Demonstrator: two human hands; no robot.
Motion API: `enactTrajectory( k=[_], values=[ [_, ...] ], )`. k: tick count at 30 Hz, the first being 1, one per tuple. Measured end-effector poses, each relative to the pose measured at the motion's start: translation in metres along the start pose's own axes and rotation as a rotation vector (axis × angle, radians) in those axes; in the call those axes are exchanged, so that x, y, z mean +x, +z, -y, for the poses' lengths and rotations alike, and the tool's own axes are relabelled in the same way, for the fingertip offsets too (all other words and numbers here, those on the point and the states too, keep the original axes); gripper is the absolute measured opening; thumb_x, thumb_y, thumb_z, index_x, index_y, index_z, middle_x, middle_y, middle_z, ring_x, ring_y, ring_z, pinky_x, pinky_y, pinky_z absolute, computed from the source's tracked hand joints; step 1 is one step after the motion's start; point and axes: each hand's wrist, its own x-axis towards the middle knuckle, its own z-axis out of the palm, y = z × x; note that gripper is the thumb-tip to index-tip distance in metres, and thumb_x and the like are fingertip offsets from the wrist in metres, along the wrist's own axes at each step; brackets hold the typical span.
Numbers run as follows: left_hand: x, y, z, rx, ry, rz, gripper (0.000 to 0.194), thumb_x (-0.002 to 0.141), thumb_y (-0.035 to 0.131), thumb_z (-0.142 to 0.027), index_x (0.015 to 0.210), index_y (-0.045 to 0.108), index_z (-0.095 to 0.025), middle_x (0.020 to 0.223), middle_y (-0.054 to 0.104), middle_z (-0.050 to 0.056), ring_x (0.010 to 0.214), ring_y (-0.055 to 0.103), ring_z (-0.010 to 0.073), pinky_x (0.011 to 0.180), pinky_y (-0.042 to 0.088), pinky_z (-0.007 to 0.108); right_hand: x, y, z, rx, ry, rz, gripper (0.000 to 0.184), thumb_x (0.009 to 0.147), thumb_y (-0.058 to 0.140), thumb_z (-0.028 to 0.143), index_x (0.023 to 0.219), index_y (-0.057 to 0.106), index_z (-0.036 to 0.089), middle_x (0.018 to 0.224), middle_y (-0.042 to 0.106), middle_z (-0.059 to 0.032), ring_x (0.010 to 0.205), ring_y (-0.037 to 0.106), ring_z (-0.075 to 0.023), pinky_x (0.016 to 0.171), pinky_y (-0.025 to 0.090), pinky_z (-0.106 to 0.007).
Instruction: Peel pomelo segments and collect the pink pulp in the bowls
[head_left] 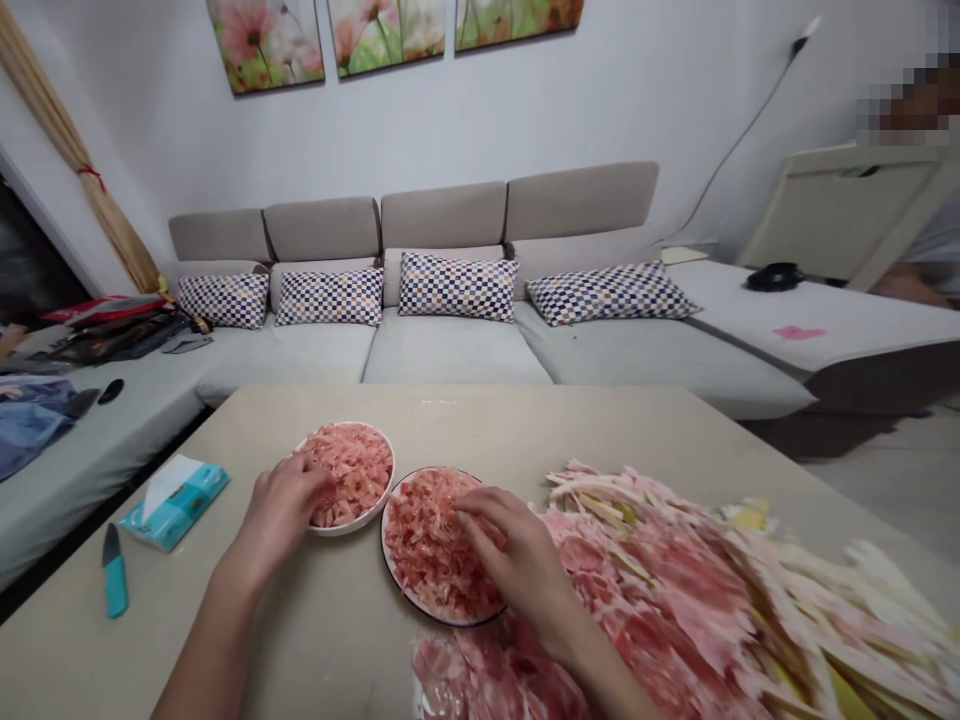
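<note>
Pink shredded fruit pulp, which looks like pomelo, fills a white bowl point(391, 487) and a dark-rimmed plate point(385, 560) beside it. My left hand point(289, 495) reaches over the bowl's left edge, fingers bent together on the pulp; what they hold, if anything, is hidden. Above the right part of the plate, my right hand point(514, 550) has thumb and fingers pinched at the pomelo pulp point(435, 545). Under and beyond my right wrist lies a broad heap of pink membranes and pale peel point(675, 580) with yellow rind showing.
On the table point(330, 640), a blue tissue pack point(176, 505) and a small turquoise-handled knife point(114, 575) lie at the left. Behind stands a grey sofa point(450, 345) with checked cushions point(457, 287). A pixelated patch covers the upper right corner, near a pale chair point(829, 215).
</note>
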Motion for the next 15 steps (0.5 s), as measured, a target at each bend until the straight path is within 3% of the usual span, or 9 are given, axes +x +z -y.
enactTrajectory(
  k=[8, 15],
  values=[
    [0.005, 0.001, -0.007, 0.228, 0.141, 0.04, 0.025, 0.083, 0.043, -0.021, 0.083, 0.068, -0.024, 0.101, 0.058, 0.008, 0.096, 0.048, 0.027, 0.074, 0.031, 0.033, -0.002, -0.002, 0.005, 0.024, 0.01, 0.027, 0.017, 0.09, 0.052, 0.019, 0.092, 0.069, 0.023, 0.097, 0.069, -0.0057, 0.096, 0.061, -0.0212, 0.088, 0.046, -0.036],
    [0.006, 0.003, 0.004, 0.14, 0.21, 0.025, 0.022, 0.084, 0.045, -0.02, 0.078, 0.066, -0.023, 0.1, 0.059, 0.006, 0.096, 0.049, 0.0261, 0.077, 0.034, 0.034, -0.001, -0.001, 0.009, 0.043, 0.023, 0.049, 0.018, 0.09, 0.052, 0.02, 0.092, 0.069, 0.023, 0.096, 0.069, -0.0063, 0.095, 0.062, -0.0222, 0.087, 0.047, -0.038]
  ],
)
